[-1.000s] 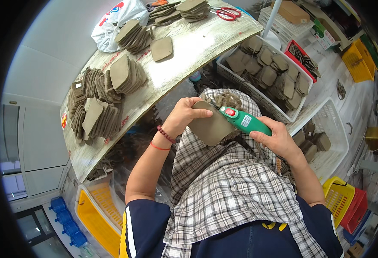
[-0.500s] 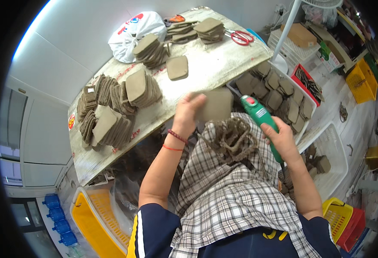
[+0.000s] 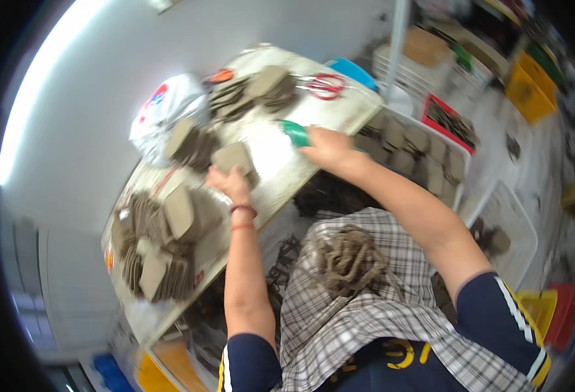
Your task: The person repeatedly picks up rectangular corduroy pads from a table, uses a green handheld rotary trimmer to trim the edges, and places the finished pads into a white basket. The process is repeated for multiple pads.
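Red-handled scissors on table, white plastic bag, yellow crate.

Both my arms stretch forward and upward, bare below short sleeves. My left hand is extended with its fingers curled down, red bands circling the wrist. My right hand reaches further, knuckles up, fingers closed in a grip.

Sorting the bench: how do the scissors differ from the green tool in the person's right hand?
The scissors are red-handled and lie untouched far back on the table; the green tool is gripped by the right hand, mostly hidden. Both are over the tabletop.
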The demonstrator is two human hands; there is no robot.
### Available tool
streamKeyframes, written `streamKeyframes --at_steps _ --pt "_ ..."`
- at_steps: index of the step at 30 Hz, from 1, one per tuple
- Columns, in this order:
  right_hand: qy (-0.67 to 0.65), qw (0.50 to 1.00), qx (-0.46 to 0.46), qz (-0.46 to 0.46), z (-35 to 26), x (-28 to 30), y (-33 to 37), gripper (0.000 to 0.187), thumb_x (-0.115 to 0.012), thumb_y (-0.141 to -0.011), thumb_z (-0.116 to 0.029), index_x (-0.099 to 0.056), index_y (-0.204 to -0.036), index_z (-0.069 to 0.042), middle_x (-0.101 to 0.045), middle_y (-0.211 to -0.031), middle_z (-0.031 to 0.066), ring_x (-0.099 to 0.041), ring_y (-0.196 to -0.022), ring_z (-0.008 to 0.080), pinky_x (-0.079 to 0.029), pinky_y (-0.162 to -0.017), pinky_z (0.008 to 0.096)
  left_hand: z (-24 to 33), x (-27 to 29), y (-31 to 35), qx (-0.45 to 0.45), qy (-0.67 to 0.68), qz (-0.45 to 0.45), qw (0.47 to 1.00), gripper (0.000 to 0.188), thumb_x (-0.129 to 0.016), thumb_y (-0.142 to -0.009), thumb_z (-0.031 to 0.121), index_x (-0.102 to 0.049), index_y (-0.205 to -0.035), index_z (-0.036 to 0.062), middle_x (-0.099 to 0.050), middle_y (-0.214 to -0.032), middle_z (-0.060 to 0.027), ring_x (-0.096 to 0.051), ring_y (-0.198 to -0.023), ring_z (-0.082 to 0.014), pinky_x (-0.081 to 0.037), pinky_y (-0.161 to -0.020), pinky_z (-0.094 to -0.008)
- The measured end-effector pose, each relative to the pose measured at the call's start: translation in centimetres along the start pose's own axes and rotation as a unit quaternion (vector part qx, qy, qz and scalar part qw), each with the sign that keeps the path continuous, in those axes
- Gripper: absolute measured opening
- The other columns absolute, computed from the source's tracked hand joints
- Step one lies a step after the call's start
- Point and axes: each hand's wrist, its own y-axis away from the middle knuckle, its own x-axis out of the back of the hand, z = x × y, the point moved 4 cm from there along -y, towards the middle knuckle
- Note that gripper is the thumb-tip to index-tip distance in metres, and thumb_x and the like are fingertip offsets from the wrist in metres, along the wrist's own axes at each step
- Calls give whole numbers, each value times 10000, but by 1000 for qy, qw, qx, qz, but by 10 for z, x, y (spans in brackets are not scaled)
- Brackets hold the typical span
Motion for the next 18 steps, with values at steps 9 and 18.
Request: streamKeyframes --at_steps 9,18 --pt "166 968 66 174 -22 -77 -74 437 -486 -859 -221 -579 -1208 24 -627 -1048 186 -571 -1029 322 -377 -914 572 -3 13 -8 -181 -262 -114 941 506 -501 -963 389 -527 -1289 3 -459 -1325 -261 -403 -1246 -385 -303 -1059 -471" --pt "19 857 161 489 174 123 248 233 -657 -858 -188 -598 -1041 -55 -570 -856 60 -599 -830 180 -487 -694 312 53 22 31 -262 -257 4 930 547 -433 -972 467 -492 -1346 72 -338 -1451 -211 -229 -1391 -325 -229 -1109 -474"
